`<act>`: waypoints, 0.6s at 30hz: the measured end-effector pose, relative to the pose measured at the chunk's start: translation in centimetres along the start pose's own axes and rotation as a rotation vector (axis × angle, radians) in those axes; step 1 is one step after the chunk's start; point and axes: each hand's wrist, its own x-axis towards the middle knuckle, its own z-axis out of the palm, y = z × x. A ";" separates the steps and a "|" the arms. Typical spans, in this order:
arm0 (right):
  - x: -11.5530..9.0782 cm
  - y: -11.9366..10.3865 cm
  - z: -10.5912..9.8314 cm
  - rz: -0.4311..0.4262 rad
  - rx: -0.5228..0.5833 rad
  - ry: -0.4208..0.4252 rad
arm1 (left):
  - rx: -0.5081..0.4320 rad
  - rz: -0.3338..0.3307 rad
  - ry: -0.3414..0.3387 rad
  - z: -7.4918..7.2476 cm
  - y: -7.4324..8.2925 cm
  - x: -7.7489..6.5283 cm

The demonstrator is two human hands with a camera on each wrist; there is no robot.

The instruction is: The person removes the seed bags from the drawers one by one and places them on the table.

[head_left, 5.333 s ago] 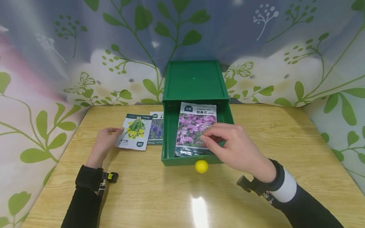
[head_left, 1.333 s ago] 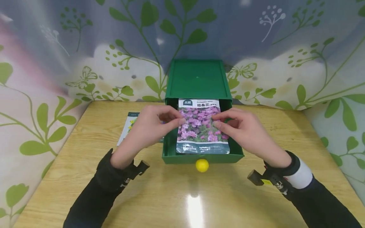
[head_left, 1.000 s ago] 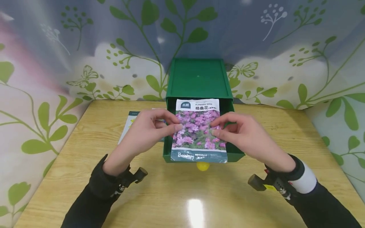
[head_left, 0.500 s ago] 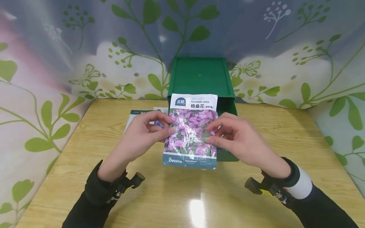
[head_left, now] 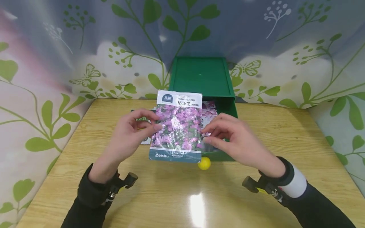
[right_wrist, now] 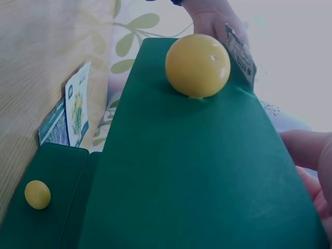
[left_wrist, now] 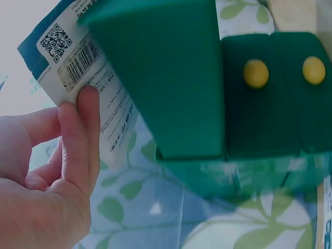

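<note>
A seed packet with pink flowers (head_left: 178, 126) is held up in front of the green drawer, tilted slightly. My left hand (head_left: 128, 136) pinches its left edge between thumb and fingers; in the left wrist view the packet's white back (left_wrist: 78, 62) shows a QR code and barcode. My right hand (head_left: 236, 142) hovers over the drawer's right side, fingertips by the packet's right edge, loosely bent. In the right wrist view those fingers (right_wrist: 306, 150) stand apart from the packet (right_wrist: 241, 57). Another pink-flower packet (head_left: 209, 110) lies inside the pulled-out drawer (head_left: 220, 156), partly hidden.
The green cabinet (head_left: 201, 76) stands against a leaf-patterned curtain. A yellow knob (head_left: 204, 163) sits on the drawer front. Left of the drawer, a yellow-flower packet (right_wrist: 78, 104) and a purple-flower packet (right_wrist: 54, 124) lie on the wooden table (head_left: 114, 209).
Both hands lifted the pink-flower packet out of the drawer and toward the front. It has since shifted left with my left hand, parting from my right hand and uncovering another packet below.
</note>
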 end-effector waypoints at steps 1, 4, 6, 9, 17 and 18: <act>0.0 0.0 0.0 0.001 -0.008 0.000 | -0.004 0.013 0.015 -0.3 -0.2 0.0; -0.1 0.1 0.0 0.011 -0.021 -0.001 | -0.026 0.040 0.067 -1.4 -0.6 -0.2; -0.2 0.2 0.0 0.019 -0.019 -0.003 | -0.048 0.053 0.101 -2.2 -0.8 -0.4; -0.3 0.3 -0.1 0.025 -0.017 -0.001 | -0.085 0.071 0.142 -3.2 -1.3 -0.6; -0.3 0.4 -0.2 0.026 0.001 -0.012 | -0.116 0.046 0.250 -6.0 -2.7 -1.3; -0.3 0.4 -0.2 0.026 0.005 -0.013 | -0.104 0.034 0.266 -6.5 -3.0 -1.3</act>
